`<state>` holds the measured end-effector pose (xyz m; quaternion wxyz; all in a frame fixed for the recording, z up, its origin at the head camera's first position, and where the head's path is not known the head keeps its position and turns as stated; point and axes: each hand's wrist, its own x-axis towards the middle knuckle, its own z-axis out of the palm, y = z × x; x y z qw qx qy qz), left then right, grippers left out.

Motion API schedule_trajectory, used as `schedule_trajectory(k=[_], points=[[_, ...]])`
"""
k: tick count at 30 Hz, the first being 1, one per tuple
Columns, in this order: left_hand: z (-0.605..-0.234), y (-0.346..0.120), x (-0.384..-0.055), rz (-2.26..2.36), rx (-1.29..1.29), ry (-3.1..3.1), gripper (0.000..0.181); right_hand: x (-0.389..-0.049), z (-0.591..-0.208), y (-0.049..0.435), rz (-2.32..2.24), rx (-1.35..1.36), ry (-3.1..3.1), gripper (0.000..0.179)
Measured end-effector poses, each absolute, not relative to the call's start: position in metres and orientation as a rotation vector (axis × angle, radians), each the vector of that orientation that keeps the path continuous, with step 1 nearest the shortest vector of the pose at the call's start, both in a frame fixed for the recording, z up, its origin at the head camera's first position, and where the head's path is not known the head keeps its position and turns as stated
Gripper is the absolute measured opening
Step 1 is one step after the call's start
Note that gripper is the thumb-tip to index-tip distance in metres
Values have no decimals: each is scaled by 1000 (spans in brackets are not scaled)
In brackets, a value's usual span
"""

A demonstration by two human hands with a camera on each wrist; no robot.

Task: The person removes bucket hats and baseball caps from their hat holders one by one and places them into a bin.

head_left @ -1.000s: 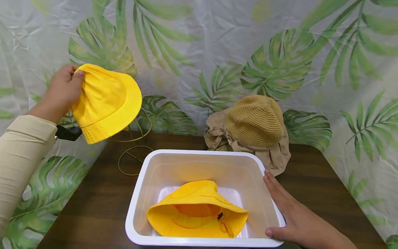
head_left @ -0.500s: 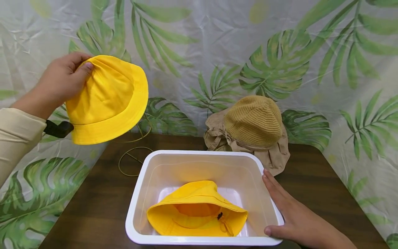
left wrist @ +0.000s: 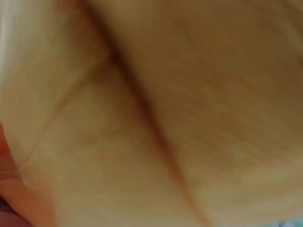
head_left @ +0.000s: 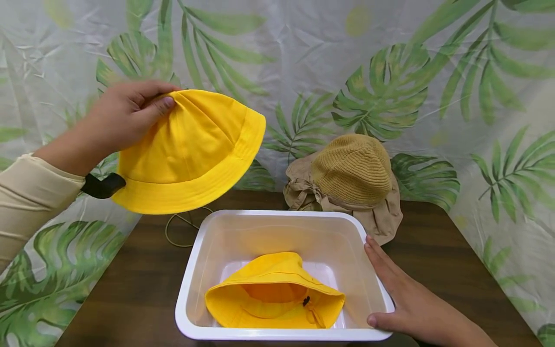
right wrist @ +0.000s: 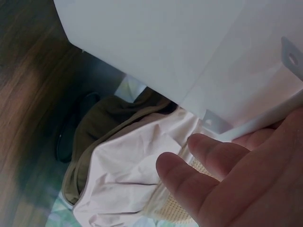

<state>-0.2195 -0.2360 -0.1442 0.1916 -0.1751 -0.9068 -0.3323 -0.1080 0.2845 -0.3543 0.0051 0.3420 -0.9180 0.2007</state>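
A yellow bucket hat (head_left: 186,149) hangs above the table, left of and behind the white plastic bin. My left hand (head_left: 117,120) pinches the top of its crown between thumb and fingers. Yellow cloth (left wrist: 222,118) fills most of the left wrist view, too close to show detail. Inside the bin (head_left: 277,213) a second yellow hat (head_left: 277,270) lies on its side, its opening, cord and black toggle facing me. My right hand (head_left: 414,301) rests on the bin's right rim, fingers extended. From the right wrist, those fingers (right wrist: 182,177) lie beside the bin's outer wall (right wrist: 156,42).
Behind the bin at the right sits a tan knitted hat (head_left: 353,171) with a wide cloth brim. A thin gold wire stand (head_left: 175,238) is partly hidden at the left. The dark wooden table (head_left: 438,255) stands against a leaf-print cloth backdrop (head_left: 299,53).
My left hand has carried the yellow hat to the right, closer to the bin, first rising and then sinking slightly. My right hand, the bin and the hat inside have stayed in place.
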Motion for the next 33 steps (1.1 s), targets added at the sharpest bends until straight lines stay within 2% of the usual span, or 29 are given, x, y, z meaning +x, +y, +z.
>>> schedule_trajectory(k=[25,30,33], points=[[-173,-135,-180,-1146,-1464,-2432,25,-108,-353,279,687,1116,-2825,112],[-183,-122,-173,-1207,-1634,-2413,24,-108,-352,277,704,1038,-2903,113],[-188,-119,-170,-1236,-1692,-2452,23,-108,-352,276,744,991,-2941,104]])
